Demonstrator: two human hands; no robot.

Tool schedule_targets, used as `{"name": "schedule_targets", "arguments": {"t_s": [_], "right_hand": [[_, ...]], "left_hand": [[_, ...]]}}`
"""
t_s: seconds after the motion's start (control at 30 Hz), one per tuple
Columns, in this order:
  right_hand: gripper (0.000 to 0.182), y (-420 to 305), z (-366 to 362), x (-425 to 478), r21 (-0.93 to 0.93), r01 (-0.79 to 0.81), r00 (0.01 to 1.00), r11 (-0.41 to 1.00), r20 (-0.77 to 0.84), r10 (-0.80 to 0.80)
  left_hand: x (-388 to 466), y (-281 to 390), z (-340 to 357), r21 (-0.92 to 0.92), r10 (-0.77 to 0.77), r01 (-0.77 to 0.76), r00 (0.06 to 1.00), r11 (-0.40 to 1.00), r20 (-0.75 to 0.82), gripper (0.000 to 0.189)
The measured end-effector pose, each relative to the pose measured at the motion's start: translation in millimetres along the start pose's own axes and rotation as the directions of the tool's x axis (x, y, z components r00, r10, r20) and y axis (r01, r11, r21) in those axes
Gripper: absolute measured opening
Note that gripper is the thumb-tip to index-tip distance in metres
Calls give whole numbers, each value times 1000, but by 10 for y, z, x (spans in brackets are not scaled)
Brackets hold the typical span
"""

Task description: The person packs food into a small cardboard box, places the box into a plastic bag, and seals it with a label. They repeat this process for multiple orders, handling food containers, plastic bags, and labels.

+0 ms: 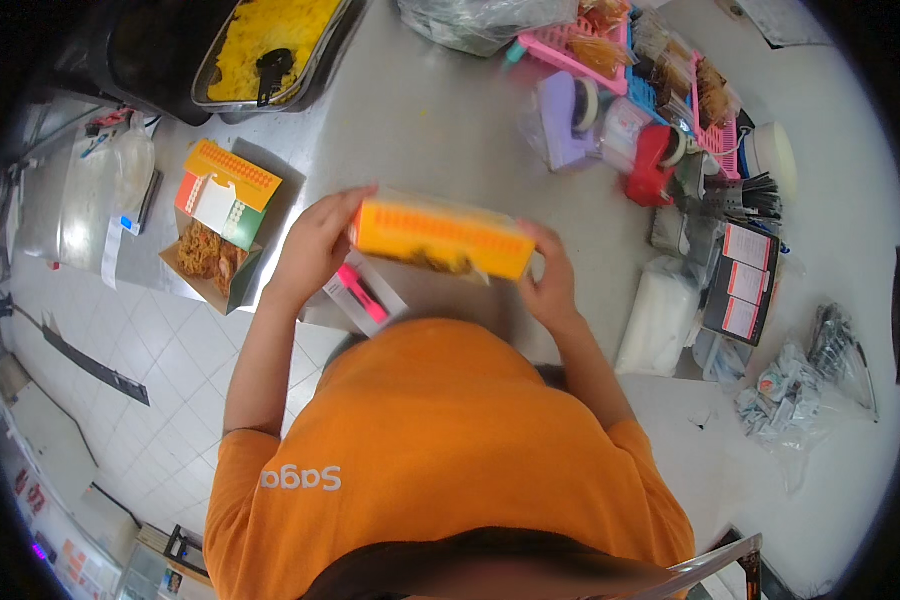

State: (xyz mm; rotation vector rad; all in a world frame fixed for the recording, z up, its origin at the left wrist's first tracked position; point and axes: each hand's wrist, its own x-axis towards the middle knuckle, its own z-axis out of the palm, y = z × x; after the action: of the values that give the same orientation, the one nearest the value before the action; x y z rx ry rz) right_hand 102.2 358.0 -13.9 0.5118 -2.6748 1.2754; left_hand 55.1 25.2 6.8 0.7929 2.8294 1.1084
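Note:
Between my two hands is a yellow-orange cardboard food box (444, 236), blurred by motion and held above the steel counter (450, 135). My left hand (322, 236) grips its left end, and my right hand (549, 277) grips the right end. What is inside the box is hidden. Below my left hand, a pink marker (361, 292) lies on a white pad or card (390, 300) at the counter's near edge. To the left stands an open takeaway box (229, 217) with fried chicken (202, 251) in its lower part.
A glass tray (300, 90) of yellow rice with a black scoop (274, 71) sits back left. Purple (566, 124) and red (649, 169) tape dispensers, pink baskets (570, 56) of sachets and a plastic-wrapped white stack (656, 319) line the right. Tiled floor (172, 367) shows lower left.

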Motion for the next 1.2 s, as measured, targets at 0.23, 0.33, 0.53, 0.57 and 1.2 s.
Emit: {"name": "schedule_targets", "arguments": {"t_s": [0.23,0.33,0.53,0.57,1.2], "right_hand": [[45,263,281,-387,-196,233,954,953,237,-184],[43,231,245,-348,-116,195,953,974,256,-161],[40,392,49,204,-520,153,988,841,83,-129],[40,433,2,396,-558,122,991,821,18,-135],[14,1481,-188,774,458,-365,749,811,-372,548]], "left_hand": [[-352,-22,157,195,-4,-33,982,980,186,41],[-219,121,7,232,52,-105,973,967,227,49],[308,119,518,218,-88,61,990,974,114,88],[377,119,625,184,-165,151,984,971,64,94],[637,75,756,-45,-628,704,659,709,414,75]]}}
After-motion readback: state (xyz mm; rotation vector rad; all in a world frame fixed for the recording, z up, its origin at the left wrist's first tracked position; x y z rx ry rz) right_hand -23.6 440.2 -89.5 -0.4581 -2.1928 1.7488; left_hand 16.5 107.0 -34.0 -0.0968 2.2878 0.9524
